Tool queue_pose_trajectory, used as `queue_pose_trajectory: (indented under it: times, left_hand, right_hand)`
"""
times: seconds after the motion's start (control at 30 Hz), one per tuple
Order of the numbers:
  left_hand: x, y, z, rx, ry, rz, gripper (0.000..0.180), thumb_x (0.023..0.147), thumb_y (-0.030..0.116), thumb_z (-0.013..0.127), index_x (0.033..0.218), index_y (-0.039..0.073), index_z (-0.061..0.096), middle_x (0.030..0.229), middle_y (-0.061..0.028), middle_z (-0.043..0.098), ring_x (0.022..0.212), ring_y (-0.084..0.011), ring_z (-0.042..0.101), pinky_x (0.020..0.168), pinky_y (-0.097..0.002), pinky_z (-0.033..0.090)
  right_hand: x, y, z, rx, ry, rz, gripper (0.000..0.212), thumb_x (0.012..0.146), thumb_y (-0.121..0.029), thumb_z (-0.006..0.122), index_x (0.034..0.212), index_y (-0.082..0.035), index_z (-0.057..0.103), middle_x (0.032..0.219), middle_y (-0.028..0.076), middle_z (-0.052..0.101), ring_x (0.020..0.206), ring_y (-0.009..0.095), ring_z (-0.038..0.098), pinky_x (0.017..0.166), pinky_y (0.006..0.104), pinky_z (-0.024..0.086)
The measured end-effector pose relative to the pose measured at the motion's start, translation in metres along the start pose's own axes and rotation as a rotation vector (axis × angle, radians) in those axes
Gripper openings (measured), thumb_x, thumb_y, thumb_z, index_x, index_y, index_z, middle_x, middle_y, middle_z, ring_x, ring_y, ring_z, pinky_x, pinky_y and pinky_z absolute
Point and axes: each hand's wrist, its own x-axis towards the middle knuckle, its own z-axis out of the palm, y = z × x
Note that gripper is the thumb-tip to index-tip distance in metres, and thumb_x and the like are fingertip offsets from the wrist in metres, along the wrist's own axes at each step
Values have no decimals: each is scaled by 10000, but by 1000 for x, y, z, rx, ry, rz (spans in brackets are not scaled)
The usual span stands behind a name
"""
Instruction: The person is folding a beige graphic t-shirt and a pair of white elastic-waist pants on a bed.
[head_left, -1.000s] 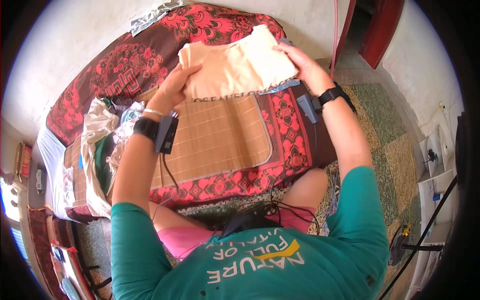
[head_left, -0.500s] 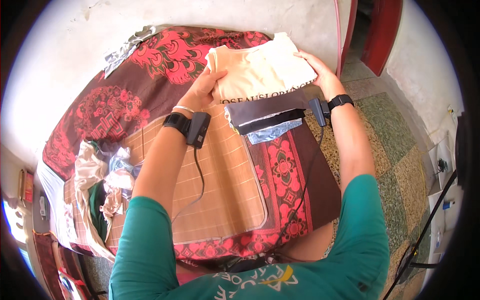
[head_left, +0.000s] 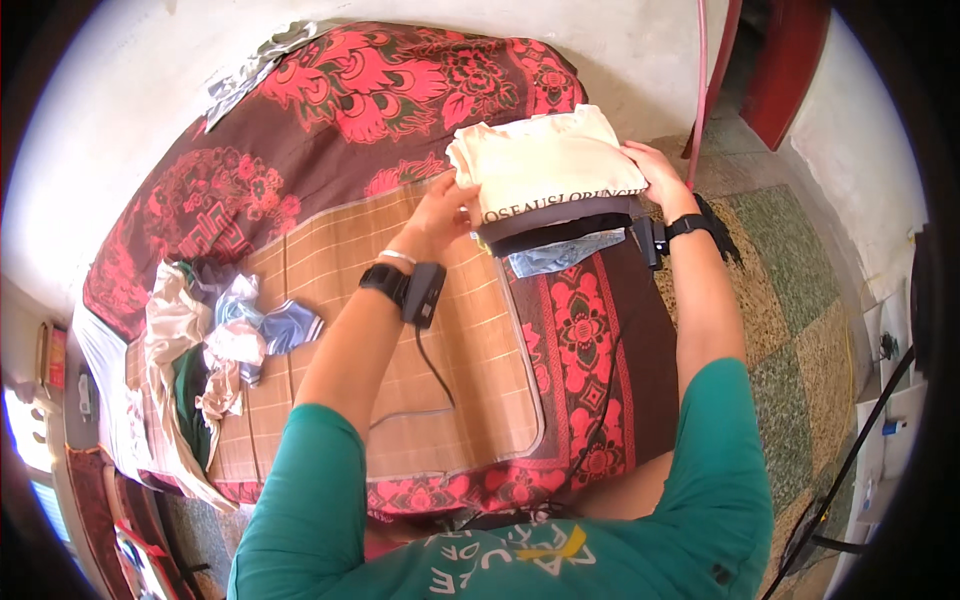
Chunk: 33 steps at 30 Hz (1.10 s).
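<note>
Possibly the cream shirt (head_left: 545, 160), atop the folded stack (head_left: 550, 232), could skew if nudged unevenly — the left hand (head_left: 440, 212) loosely curled and the right hand (head_left: 660, 175) flanking it, whether pinching I cannot tell.

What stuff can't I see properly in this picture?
In the head view:
- Most of the black cloth: covered by the grey cloth and cream shirt.
- The inside of the heap: its outer clothes hide it.
- Bottom of the green top: the lower edge cuts it off.
</note>
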Motion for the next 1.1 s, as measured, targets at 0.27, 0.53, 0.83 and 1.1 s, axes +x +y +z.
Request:
queue_pose_trajectory:
  times: [0.27,0.53,0.83,1.1]
  left_hand:
    - [-188,-58,-37,311,-129,-111,636,870,230,596,1362,-5,269,972,-106,607,792,-166,615,690,-281,517]
    - [-355,-125,-149,730,154,-162,596,807,301,650,1264,-19,439,1002,-134,622,814,-191,630,690,-289,514]
    - [-448,-165,-192,1554,622,65,566,678,332,711,1144,59,540,1206,-153,476,1173,-361,407,923,-479,401]
    - [-455,-135,-299,1058,923,261,442,729,291,671,1042,2,557,982,-220,582,963,-389,532,830,-419,452]
  right_hand:
    - [-71,41,-8,-601,281,-553,539,826,-237,596,1265,31,434,1198,227,514,1081,297,524,903,359,416]
    - [-238,89,171,-968,-84,-698,586,794,-276,641,1254,21,433,1255,258,445,1184,385,411,1006,437,311]
    - [-365,142,323,-1631,-696,-117,907,719,-497,676,1427,-202,193,1456,276,32,1332,484,38,1052,568,184]
    - [-355,145,329,-1684,-684,-52,964,687,-494,701,1436,-221,159,1455,286,10,1335,481,19,1065,542,183]
